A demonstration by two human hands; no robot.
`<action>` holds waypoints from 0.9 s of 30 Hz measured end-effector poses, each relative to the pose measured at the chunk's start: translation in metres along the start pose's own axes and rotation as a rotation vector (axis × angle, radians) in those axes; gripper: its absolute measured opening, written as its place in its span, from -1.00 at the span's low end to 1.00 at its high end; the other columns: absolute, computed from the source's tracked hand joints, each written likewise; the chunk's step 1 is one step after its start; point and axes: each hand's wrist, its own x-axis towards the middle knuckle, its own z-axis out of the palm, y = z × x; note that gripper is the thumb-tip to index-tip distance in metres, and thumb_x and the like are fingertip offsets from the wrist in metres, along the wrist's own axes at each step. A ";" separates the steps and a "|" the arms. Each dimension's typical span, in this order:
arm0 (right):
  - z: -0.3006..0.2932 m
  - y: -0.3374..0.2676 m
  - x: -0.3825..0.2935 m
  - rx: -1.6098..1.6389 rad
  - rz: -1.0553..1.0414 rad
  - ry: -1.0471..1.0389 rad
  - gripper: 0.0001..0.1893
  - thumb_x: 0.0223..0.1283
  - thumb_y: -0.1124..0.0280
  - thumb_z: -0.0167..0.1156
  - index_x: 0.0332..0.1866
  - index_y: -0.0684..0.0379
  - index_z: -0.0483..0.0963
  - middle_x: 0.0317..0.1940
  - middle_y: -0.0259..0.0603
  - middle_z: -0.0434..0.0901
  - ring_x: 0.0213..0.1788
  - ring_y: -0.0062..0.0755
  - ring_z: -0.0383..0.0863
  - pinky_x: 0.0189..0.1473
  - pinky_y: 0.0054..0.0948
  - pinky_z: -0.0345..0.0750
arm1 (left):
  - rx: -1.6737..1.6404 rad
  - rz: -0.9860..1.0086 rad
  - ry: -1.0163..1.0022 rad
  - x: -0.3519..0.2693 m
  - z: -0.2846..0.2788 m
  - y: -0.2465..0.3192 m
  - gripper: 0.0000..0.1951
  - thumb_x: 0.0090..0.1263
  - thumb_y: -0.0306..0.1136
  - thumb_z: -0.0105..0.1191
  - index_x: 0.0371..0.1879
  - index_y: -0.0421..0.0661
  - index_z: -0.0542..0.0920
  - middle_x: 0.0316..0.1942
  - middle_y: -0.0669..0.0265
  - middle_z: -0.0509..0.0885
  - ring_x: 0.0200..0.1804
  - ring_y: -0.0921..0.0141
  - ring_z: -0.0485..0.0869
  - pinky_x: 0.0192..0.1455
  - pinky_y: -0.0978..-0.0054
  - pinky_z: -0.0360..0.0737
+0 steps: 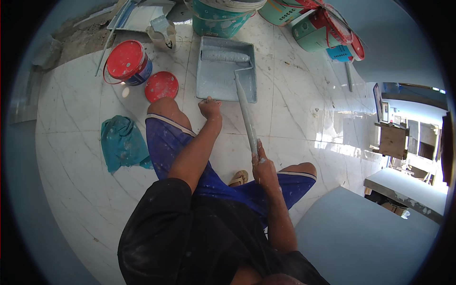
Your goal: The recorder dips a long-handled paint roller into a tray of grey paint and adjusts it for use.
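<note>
My right hand (264, 167) is closed around the paint-smeared pole handle (245, 114) of a paint roller. The roller's grey, paint-covered sleeve (225, 56) lies across the far part of a grey paint tray (215, 83), its wire frame bending back to the handle. Grey-blue paint coats the inside of the tray. My left hand (211, 107) is at the tray's near rim, left of its middle, with the fingers curled onto the edge. The tray rests on the marble-patterned tile floor (295, 117) before my bent knees.
Left of the tray stand a red-lidded paint pail (126, 60), a loose red lid (162, 86) and a teal cloth (123, 144). Behind it are a large green bucket (221, 17) and a container with a brush (162, 30). More paint buckets (317, 30) stand at far right, near a blue-grey wall (399, 46).
</note>
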 end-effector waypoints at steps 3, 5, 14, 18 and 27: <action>-0.004 -0.005 0.002 0.021 0.008 -0.023 -0.43 0.47 0.22 -0.12 0.52 0.02 0.02 -0.41 0.34 0.56 -0.31 0.27 0.62 -0.21 -0.04 0.47 | -0.062 0.033 -0.085 -0.010 0.005 0.014 -0.80 0.50 -0.45 -0.03 -0.13 -0.36 0.32 -0.36 0.03 0.59 -0.51 0.33 0.67 -0.49 0.50 0.72; -0.005 -0.006 -0.002 0.028 -0.004 -0.024 -0.42 0.46 0.22 -0.10 0.52 0.05 0.01 -0.45 0.33 0.56 -0.35 0.29 0.61 -0.25 -0.01 0.46 | -0.065 0.046 -0.077 -0.015 0.007 0.021 -0.80 0.50 -0.46 -0.03 -0.14 -0.35 0.31 -0.37 0.03 0.59 -0.51 0.34 0.67 -0.50 0.51 0.72; -0.009 0.003 -0.067 0.042 -0.034 -0.035 -0.38 0.43 0.29 -0.05 0.52 0.10 -0.05 -0.45 0.33 0.56 -0.36 0.34 0.59 -0.28 0.01 0.46 | -0.053 0.036 -0.073 -0.020 0.004 0.027 -0.82 0.49 -0.47 -0.02 -0.15 -0.32 0.31 -0.37 0.05 0.59 -0.50 0.35 0.66 -0.49 0.51 0.71; -0.003 0.005 -0.075 0.051 -0.075 -0.016 -0.37 0.43 0.32 -0.05 0.53 0.11 -0.06 -0.41 0.33 0.57 -0.31 0.34 0.60 -0.24 0.00 0.48 | 0.006 0.019 -0.064 -0.019 0.004 0.025 -0.83 0.50 -0.47 -0.03 -0.15 -0.32 0.31 -0.35 0.03 0.59 -0.49 0.34 0.66 -0.49 0.51 0.71; 0.003 0.007 -0.076 0.008 -0.008 -0.041 -0.36 0.43 0.30 -0.05 0.53 0.11 -0.08 -0.40 0.30 0.58 -0.31 0.33 0.60 -0.25 0.03 0.46 | -0.005 0.051 -0.088 -0.020 0.004 0.025 -0.82 0.50 -0.45 -0.04 -0.17 -0.32 0.31 -0.34 0.03 0.58 -0.46 0.35 0.67 -0.46 0.53 0.71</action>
